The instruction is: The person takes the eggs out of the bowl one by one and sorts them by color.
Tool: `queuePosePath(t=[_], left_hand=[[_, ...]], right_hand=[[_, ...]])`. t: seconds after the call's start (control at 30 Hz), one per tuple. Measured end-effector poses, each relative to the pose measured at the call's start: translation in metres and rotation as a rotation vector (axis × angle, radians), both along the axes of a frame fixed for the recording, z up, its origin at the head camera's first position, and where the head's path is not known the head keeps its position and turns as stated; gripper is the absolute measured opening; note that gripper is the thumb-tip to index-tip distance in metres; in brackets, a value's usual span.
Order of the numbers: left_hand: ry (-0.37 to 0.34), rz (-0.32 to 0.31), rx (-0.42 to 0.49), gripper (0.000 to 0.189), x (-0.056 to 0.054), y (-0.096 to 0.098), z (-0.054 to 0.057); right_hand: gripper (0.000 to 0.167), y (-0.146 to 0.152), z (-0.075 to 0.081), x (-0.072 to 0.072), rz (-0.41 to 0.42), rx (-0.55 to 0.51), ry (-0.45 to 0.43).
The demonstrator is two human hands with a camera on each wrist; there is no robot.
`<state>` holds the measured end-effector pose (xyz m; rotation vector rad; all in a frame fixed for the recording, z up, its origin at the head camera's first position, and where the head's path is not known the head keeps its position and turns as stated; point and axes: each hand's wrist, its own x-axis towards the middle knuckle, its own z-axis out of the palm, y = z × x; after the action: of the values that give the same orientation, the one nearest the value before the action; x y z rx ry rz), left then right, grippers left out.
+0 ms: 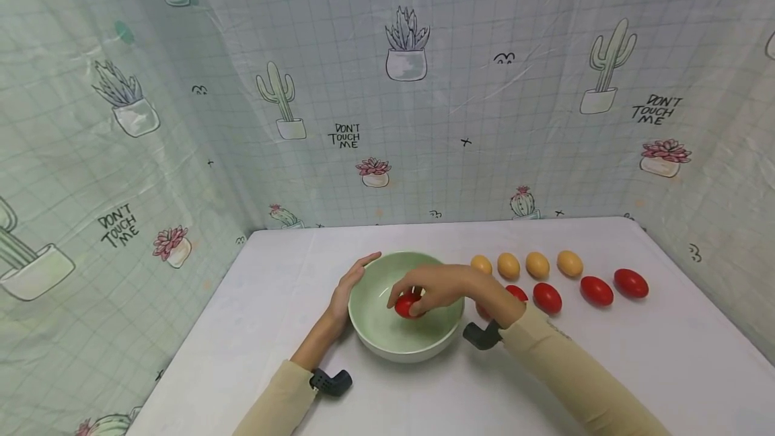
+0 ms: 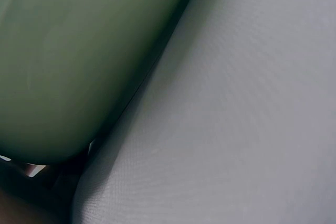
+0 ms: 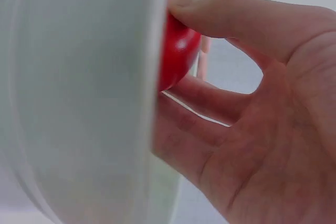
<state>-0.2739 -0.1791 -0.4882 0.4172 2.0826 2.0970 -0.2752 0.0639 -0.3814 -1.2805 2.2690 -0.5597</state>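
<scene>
A pale green bowl stands on the white table. Along its left side lies my left hand, fingers fairly straight against the outer wall. My right hand reaches over the right rim and pinches a glossy red egg-shaped object inside the bowl. From the right wrist view, the thumb presses on top of this red object, with other fingers beneath it; the bowl's wall hides part of them. In the left wrist view the bowl's green side fills the upper left.
Right of the bowl, several yellow egg-shaped objects form a back row. Several red ones lie in front of them, some partly behind the right forearm. A cactus-print curtain hangs behind and beside the table.
</scene>
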Motion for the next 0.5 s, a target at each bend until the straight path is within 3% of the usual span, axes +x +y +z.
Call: queuePosePath(t=[0.23,0.5], left_hand=[[0.008,0.001,-0.038,0.053,-0.001,-0.001,0.000],[0.012,0.010,-0.037,0.053,0.000,0.000,0.000]], right_hand=[[0.032,0.019,0.009,0.000,-0.087,-0.089,0.040],[0.049,0.046,0.028,0.010,-0.202,-0.182,0.047]])
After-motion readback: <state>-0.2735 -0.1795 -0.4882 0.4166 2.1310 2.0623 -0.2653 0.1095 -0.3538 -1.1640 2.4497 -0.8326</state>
